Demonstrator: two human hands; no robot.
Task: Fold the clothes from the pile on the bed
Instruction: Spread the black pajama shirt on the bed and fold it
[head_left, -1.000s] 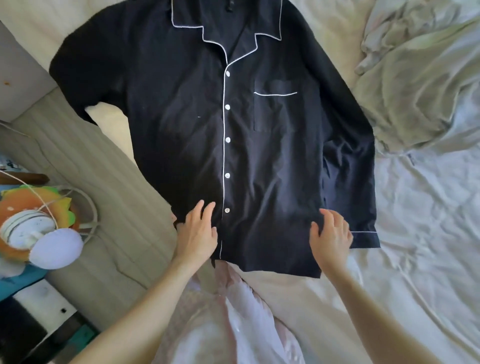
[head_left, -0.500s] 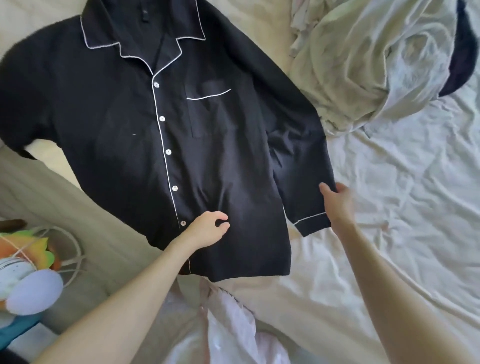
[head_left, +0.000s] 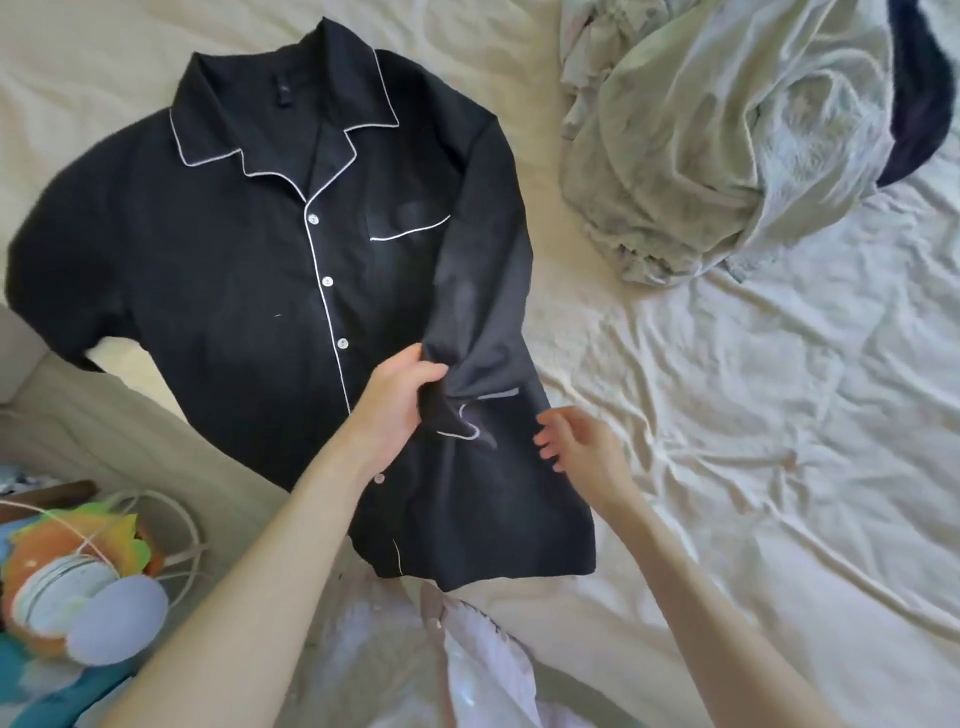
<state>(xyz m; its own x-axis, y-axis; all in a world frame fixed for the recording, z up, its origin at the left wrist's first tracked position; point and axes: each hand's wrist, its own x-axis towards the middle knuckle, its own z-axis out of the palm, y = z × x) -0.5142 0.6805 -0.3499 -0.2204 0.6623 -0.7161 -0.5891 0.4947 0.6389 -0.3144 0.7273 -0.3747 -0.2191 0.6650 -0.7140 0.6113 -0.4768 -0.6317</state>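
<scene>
I see a black button-front pyjama shirt with white piping (head_left: 249, 291) spread front-up on the cream, wrinkled bed sheet (head_left: 753, 415), collar toward the far side and hem nearest me. Its far-left sleeve lies out over the bed's edge. My left hand (head_left: 400, 400) is clenched around the bunched cuff end of the shirt's other sleeve (head_left: 478, 332), which is drawn in across the front panel, below the piped chest pocket (head_left: 408, 228). The white-trimmed cuff (head_left: 467, 421) curls just beside my knuckles. My right hand (head_left: 576, 447) is released, fingers loosely spread, hovering at the shirt's right edge; whether the fingertips touch the cloth I cannot tell, as they are blurred.

Well apart, at the upper right, lies the pile of crumpled pale grey-green clothes (head_left: 717, 145) with a dark navy garment (head_left: 914, 98) along its right edge. At the lower left, off the bed, sits an orange and green round object with a pale lilac disc (head_left: 78, 587) and white wire loops. Pale pink fabric (head_left: 483, 670) shows at the bottom centre.
</scene>
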